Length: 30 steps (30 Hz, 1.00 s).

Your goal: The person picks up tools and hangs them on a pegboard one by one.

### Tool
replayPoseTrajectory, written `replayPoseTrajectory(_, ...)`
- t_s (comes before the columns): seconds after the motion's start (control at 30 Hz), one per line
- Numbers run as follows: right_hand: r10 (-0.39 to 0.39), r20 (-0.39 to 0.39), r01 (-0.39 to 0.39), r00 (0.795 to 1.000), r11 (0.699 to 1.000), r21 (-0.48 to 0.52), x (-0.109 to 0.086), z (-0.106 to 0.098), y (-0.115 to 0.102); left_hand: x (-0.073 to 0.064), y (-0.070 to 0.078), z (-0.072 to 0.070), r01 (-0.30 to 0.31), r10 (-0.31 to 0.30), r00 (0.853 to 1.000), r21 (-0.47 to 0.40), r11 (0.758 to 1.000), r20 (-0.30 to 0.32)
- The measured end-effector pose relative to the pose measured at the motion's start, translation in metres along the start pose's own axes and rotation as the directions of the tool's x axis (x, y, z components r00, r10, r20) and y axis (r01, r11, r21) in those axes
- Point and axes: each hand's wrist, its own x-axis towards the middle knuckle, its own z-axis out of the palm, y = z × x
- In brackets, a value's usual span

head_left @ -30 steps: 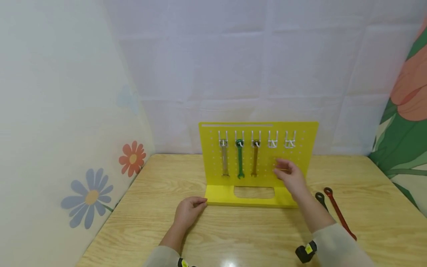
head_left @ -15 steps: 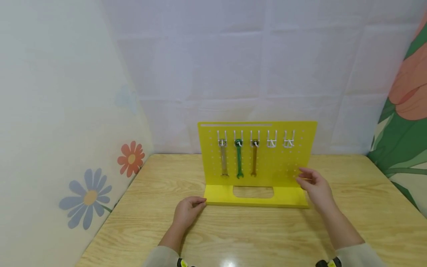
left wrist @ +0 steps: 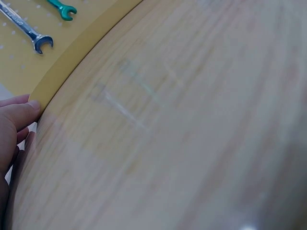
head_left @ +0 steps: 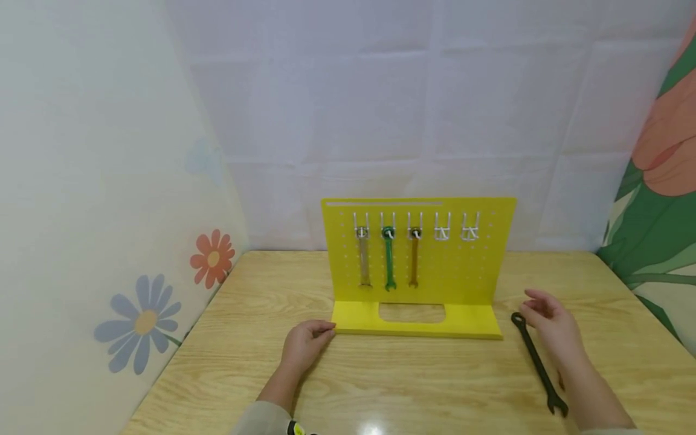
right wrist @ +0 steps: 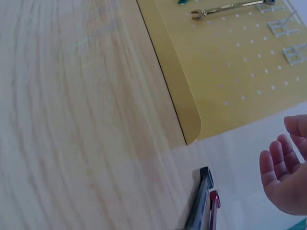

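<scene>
My left hand (head_left: 306, 347) pinches the left front corner of a yellow pegboard stand (head_left: 359, 317), thumb against its edge in the left wrist view. On the board's hooks hang a silver wrench (head_left: 364, 260), a green wrench (head_left: 389, 260) and a gold wrench (head_left: 415, 260). To the right of the stand, a black wrench (head_left: 535, 359) lies on the table. My right hand (head_left: 557, 329) hovers beside its ring end with loosely bent fingers, holding nothing. A red wrench (right wrist: 214, 206) lies along the black one in the right wrist view; my hand and forearm mostly hide it from the head view.
Two more white hooks, the fourth (head_left: 442, 232) and the fifth (head_left: 470, 232), carry no wrench. The wooden table (head_left: 424, 380) extends in front of the stand. A white cloth backdrop (head_left: 337, 109) stands behind, with flower-printed panels at both sides.
My right hand has moved from before the board rightward and down to the loose wrenches. The black wrench shows again from behind the forearm. My left hand stays at the corner.
</scene>
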Motion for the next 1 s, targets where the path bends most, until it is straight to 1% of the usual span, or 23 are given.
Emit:
replayPoseTrajectory(0.1, 0.01, -0.016, -0.01, 1.0, 1.0, -0.017, -0.002, -0.006, 0.008, 0.0, 0.0, 0.001, 0.006, -0.006, 1.0, -0.006, 1.0, 0.002)
replayPoseTrajectory(0.23, 0.044, -0.021, -0.045, 0.999, 0.998, -0.044, -0.004, -0.014, 0.016, 0.0, 0.0, 0.001, 0.006, -0.006, 1.0, -0.01, 1.0, 0.001)
replayPoseTrajectory(0.43, 0.077, -0.036, -0.078, 0.996, 0.996, -0.044, -0.007, -0.022, 0.025, 0.0, 0.001, 0.0, 0.003, -0.003, 1.0, -0.004, 1.0, -0.001)
replayPoseTrajectory(0.53, 0.116, -0.044, -0.118, 0.992, 0.992, -0.044, -0.007, -0.025, 0.029, 0.0, 0.0, -0.001, 0.002, -0.002, 1.0, 0.0, 1.0, 0.002)
replayPoseTrajectory(0.63, 0.147, -0.035, -0.148, 0.989, 0.988, -0.047, -0.007, -0.027, 0.034, 0.0, -0.001, -0.001, 0.003, -0.002, 1.0, -0.002, 1.0, 0.004)
replayPoseTrajectory(0.8, 0.17, -0.025, -0.171, 0.985, 0.982, -0.075, -0.006, -0.029, 0.042, 0.0, -0.002, 0.0, 0.005, -0.005, 1.0, -0.005, 1.0, 0.002)
replayPoseTrajectory(0.9, 0.217, -0.022, -0.218, 0.976, 0.973, -0.076, -0.003, -0.029, 0.047, 0.0, -0.002, 0.0, 0.001, -0.001, 1.0, -0.003, 1.0, 0.002)
replayPoseTrajectory(1.0, 0.254, 0.001, -0.253, 0.967, 0.966, -0.059, -0.001, -0.029, 0.052, 0.001, -0.002, -0.001, -0.01, 0.01, 1.0, 0.005, 1.0, 0.002)
